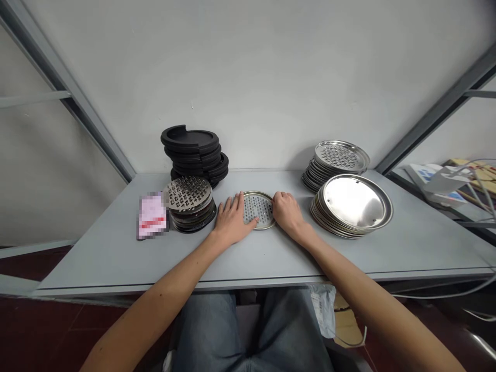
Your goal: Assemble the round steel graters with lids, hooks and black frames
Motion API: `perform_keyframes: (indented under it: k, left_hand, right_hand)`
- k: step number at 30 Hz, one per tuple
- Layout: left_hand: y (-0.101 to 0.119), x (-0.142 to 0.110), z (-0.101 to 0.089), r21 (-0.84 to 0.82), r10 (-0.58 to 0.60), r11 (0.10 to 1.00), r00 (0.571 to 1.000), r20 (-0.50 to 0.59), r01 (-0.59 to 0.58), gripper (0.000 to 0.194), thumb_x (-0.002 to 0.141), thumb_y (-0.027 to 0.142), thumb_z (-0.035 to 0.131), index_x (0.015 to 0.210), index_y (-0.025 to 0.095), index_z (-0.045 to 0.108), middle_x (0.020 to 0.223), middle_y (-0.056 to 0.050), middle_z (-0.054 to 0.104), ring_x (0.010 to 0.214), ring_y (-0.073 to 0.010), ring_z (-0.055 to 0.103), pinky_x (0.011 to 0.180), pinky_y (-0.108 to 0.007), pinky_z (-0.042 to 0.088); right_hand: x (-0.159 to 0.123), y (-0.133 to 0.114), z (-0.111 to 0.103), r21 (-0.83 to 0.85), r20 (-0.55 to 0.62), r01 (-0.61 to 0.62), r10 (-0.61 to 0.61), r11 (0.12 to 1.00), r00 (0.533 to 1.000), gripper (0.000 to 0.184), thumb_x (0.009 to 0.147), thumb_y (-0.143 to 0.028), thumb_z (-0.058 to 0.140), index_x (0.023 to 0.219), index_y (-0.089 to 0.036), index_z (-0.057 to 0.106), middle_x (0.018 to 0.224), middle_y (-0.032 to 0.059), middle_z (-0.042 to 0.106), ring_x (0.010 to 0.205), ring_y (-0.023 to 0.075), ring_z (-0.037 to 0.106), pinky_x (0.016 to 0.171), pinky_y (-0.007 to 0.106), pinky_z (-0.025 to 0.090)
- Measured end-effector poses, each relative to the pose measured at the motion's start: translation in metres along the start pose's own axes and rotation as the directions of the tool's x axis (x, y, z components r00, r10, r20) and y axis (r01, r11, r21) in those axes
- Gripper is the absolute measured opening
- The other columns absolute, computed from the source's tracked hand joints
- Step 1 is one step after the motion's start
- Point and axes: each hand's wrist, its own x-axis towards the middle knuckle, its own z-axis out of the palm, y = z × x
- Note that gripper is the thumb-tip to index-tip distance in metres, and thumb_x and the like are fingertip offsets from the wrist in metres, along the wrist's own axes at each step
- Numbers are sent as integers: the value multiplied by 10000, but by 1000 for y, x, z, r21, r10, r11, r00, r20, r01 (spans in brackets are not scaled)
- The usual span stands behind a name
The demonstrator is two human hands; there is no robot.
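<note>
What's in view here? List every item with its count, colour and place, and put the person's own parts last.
grey table: one, grey, filling the foreground in front of the wall
black round lids: one stack, black, back left of the table
patterned perforated discs: one stack, silver and dark, in front of the lids
blurred pink packet: one, pink and red, far left on the table
perforated metal disc: one, silver, centre, between the hands
perforated steel plates: one stack, silver, back right
plain steel plates: one stack, silver, front right
left hand: one, spread on the disc's left side
right hand: one, against the disc's right rim
</note>
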Motion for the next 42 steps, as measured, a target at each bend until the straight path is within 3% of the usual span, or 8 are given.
perform_keyframes:
  k: [12, 20, 26, 35, 38, 42]
  left_hand:
    - [5, -2, 0, 22, -23, 999, 1000, -19, 23, 859, 868, 567, 416, 1503, 72, 115, 1545, -191, 247, 1411, -364, 238, 1127, -523, 194]
    - [3, -1, 0, 54, -13, 998, 1000, 3, 13, 812, 889, 570, 371, 1496, 69, 170, 1551, -192, 229, 1419, -346, 227, 1136, -513, 183]
    - [3, 0, -1, 83, -24, 996, 1000, 6, 23, 804, 888, 565, 370, 1498, 79, 175, 1551, -179, 239, 1418, -326, 233, 1130, -501, 205]
    - [3, -2, -2, 62, -18, 998, 1000, 1, 18, 783, 882, 552, 392, 1485, 87, 206, 1544, -185, 255, 1416, -331, 235, 1133, -504, 188]
    - [2, -1, -1, 56, -13, 998, 1000, 2, 13, 781, 886, 561, 387, 1479, 79, 223, 1542, -196, 249, 1416, -340, 234, 1136, -507, 176]
    - [1, -1, -2, 52, -4, 999, 1000, 16, 3, 771, 893, 576, 368, 1471, 79, 250, 1540, -210, 244, 1416, -349, 230, 1130, -522, 179]
  right_hand:
    - [1, 1, 3, -2, -49, -13, 13, 1000, 999, 209, 952, -113, 358, 956, -109, 568, 958, 155, 630, 911, 253, 554, 663, 310, 329]
    - [9, 16, 9, 156, -200, 7, 25, 988, 980, 205, 958, -238, 411, 962, -132, 586, 970, 125, 645, 897, 233, 558, 703, 305, 341]
    - [10, 21, 8, 260, -130, 76, -43, 963, 991, 184, 927, -281, 471, 936, -183, 627, 909, 66, 689, 792, 194, 592, 627, 285, 324]
    - [10, 22, 12, 224, -151, 111, -78, 968, 985, 184, 906, -238, 479, 918, -165, 647, 915, 87, 671, 805, 199, 591, 633, 288, 331]
    - [11, 24, 7, 251, -224, 92, -35, 963, 974, 196, 916, -260, 469, 930, -168, 641, 903, 81, 666, 802, 199, 587, 639, 289, 335]
    - [13, 28, 4, 266, -275, -29, 104, 964, 956, 222, 924, -308, 464, 935, -175, 641, 922, 87, 662, 795, 205, 586, 622, 290, 331]
